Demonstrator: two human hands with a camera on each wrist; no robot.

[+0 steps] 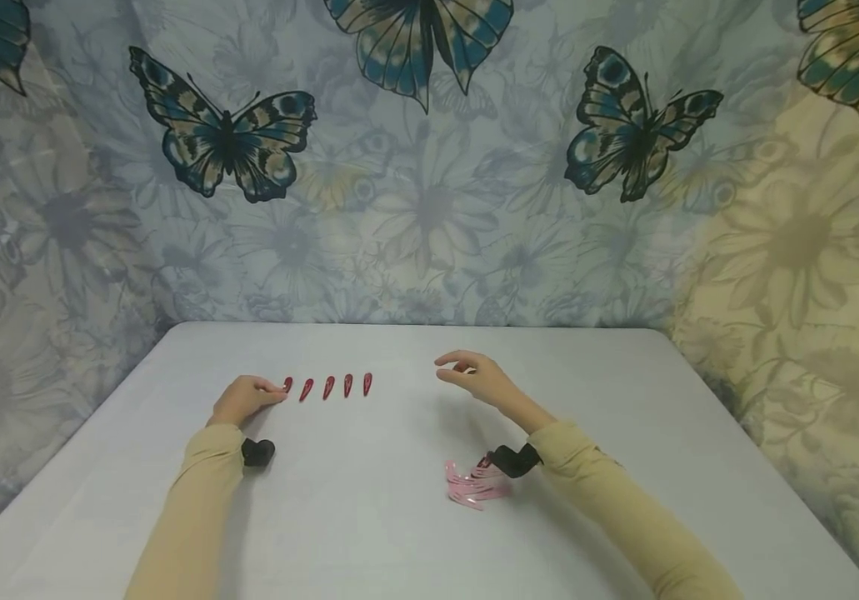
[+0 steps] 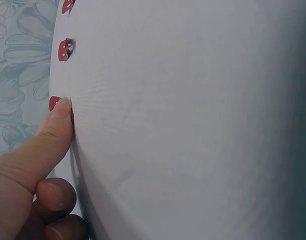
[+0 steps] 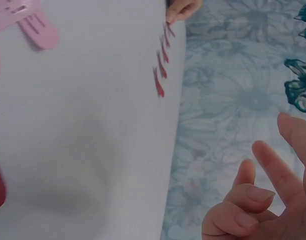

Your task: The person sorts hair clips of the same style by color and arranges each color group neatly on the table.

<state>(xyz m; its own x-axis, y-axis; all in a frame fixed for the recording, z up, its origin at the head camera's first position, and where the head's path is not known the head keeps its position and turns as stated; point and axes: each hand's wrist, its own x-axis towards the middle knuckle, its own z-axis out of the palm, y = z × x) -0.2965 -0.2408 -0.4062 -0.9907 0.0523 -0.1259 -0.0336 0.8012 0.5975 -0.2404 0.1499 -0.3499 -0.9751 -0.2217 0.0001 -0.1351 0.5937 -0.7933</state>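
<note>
Several red snap hair clips (image 1: pixel 328 387) lie in a row on the white table, toward its far left side. My left hand (image 1: pixel 244 400) pinches the leftmost red hair clip (image 1: pixel 288 384) at the end of that row. In the left wrist view the thumb covers part of this clip (image 2: pixel 54 102), and another red clip (image 2: pixel 65 50) lies beyond it. My right hand (image 1: pixel 480 379) is raised above the table to the right of the row, fingers loosely bent and apart, holding nothing. Below the right wrist lies a loose pile of pink hair clips (image 1: pixel 466 490).
A red clip (image 1: pixel 484 461) lies at the pink pile, partly hidden by the black wrist camera (image 1: pixel 515 460). Behind the table's far edge hangs a cloth backdrop (image 1: pixel 429 233) with flowers and butterflies.
</note>
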